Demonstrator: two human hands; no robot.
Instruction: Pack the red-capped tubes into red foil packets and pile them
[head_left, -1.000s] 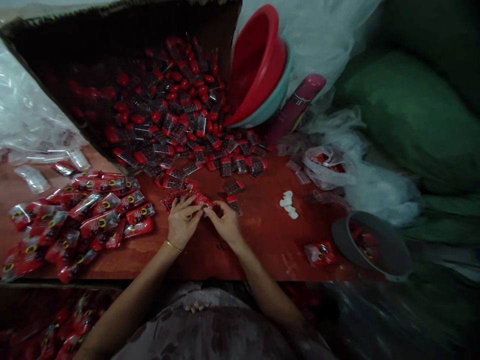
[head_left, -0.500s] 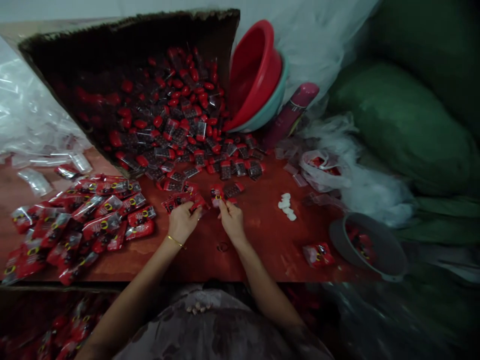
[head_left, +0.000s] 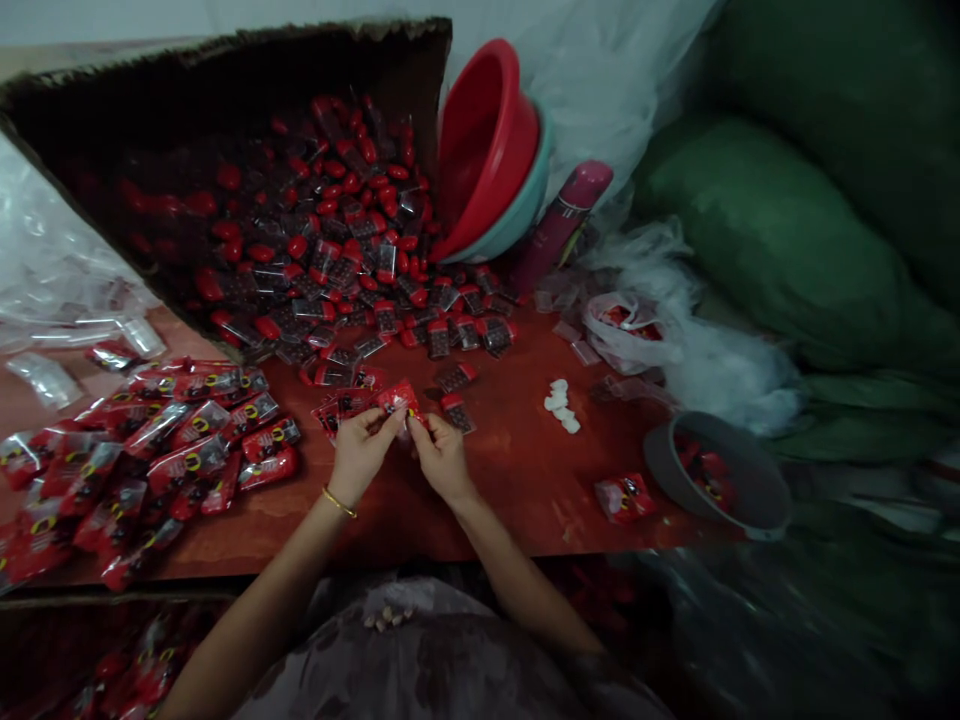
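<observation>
My left hand (head_left: 361, 450), with a gold bangle at its wrist, pinches a small red printed plastic packet (head_left: 397, 397) above the table. From the other side my right hand (head_left: 442, 458) grips the same packet, its fingertips close to those of the left. Whatever sits inside the packet is too small and dark to make out. Just beyond my left hand lie a few more red packets (head_left: 341, 408). Small clear cases with red caps (head_left: 455, 408) rest beyond my right hand.
A tipped cardboard box (head_left: 225, 70) spills many red-capped cases. Filled packets (head_left: 199, 455) are heaped at left. To the right are white discs (head_left: 561, 405), a grey bowl (head_left: 772, 490), a single packet (head_left: 624, 497) and a pink bottle (head_left: 559, 225). A red basin (head_left: 480, 140) leans behind.
My hands, apart before, have come together at the red packet. My right hand has moved left to meet the left hand. The whole view has shifted slightly.
</observation>
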